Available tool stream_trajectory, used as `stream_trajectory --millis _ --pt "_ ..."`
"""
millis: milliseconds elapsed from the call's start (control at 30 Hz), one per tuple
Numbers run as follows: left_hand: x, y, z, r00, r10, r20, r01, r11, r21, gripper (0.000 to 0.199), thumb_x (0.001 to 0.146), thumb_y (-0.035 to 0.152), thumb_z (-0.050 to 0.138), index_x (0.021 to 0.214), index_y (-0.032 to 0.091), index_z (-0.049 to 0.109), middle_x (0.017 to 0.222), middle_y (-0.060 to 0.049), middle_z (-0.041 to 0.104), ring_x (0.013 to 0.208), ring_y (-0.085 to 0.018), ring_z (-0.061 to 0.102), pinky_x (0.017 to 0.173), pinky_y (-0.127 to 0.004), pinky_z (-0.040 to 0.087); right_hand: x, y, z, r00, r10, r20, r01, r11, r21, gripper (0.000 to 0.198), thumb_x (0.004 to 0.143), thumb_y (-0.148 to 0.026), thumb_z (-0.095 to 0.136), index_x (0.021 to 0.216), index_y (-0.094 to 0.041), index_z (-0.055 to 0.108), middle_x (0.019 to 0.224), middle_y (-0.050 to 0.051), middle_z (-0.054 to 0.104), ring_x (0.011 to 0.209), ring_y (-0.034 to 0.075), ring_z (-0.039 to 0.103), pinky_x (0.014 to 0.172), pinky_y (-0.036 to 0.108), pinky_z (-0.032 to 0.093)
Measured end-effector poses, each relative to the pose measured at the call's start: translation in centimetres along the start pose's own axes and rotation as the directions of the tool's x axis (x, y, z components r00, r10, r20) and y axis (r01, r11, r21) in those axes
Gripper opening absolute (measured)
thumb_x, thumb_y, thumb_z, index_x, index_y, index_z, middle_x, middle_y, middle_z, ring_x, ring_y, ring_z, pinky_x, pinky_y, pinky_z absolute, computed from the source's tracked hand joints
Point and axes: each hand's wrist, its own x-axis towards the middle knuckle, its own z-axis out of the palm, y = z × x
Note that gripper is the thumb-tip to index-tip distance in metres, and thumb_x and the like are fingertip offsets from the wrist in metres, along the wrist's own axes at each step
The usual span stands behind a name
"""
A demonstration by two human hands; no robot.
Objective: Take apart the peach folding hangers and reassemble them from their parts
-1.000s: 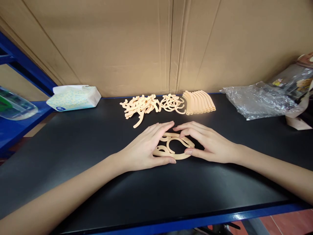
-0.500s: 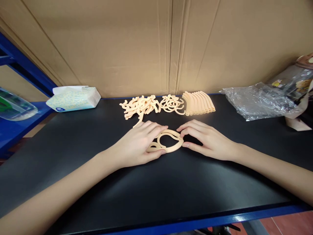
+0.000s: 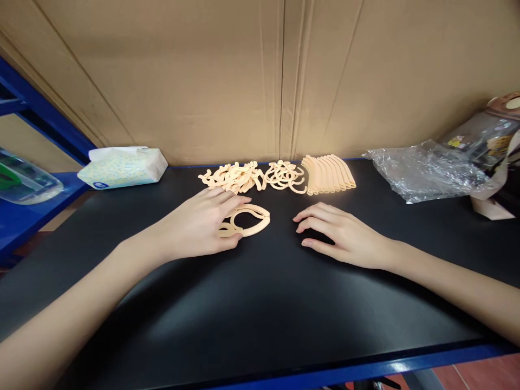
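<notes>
My left hand is closed over a beige folding clothes hanger that lies flat against the black tabletop. Thumb and fingers hold opposite sides of it, and the palm hides its left part. The hanger's curved arms form a pointed loop, tip to the right. Apart from it, my right hand rests on the table, fingers spread and bent, holding nothing. Behind the hands lie a heap of small curved beige pieces, a pile of beige hooks and a neat row of curved beige arms.
A tissue pack sits at the back left, near a clear container on the blue shelf. Crumpled clear plastic bags and a strap lie at the right. Cardboard stands along the back edge.
My left hand has moved left and slightly back, taking the hanger with it. My right hand has let go of the hanger's tip and stays about where it was.
</notes>
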Motion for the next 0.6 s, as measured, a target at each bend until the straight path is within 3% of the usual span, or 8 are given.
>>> stream_trajectory --millis 167,367,600 --pt "-0.1 -0.6 0.2 0.999 0.036 0.009 -0.036 0.999 0.035 0.049 0.08 0.036 0.054 0.128 0.023 0.052 0.129 -0.007 0.056 0.122 -0.028 0.046 0.104 -0.042 0.033 0.0 0.0 -0.1 1.0 0.001 -0.007 -0.001 1.0 -0.002 0.017 0.094 -0.032 0.047 0.103 -0.022 0.059 0.116 0.009 0.061 0.109 0.021 0.055 0.092 0.041 0.048" --pt "0.4 0.1 1.3 0.997 0.029 -0.078 -0.036 0.995 -0.096 0.053 0.089 0.054 0.048 0.13 0.02 0.048 0.133 -0.01 0.052 0.126 -0.027 0.042 0.105 -0.041 0.032 0.0 0.0 0.0 1.0 0.003 0.008 -0.003 1.0 -0.011 0.017 0.094 -0.031 0.047 0.103 -0.022 0.058 0.118 0.009 0.06 0.11 0.021 0.055 0.094 0.041 0.047" --pt "0.6 0.6 2.0 0.994 0.002 -0.109 -0.006 0.999 -0.037 0.047 0.087 0.047 0.05 0.124 0.017 0.053 0.122 -0.011 0.058 0.12 -0.03 0.047 0.101 -0.045 0.034 0.0 0.1 0.0 1.0 0.003 0.028 -0.003 1.0 -0.013 0.019 0.095 -0.031 0.046 0.105 -0.021 0.058 0.118 0.009 0.059 0.109 0.02 0.055 0.094 0.04 0.047"
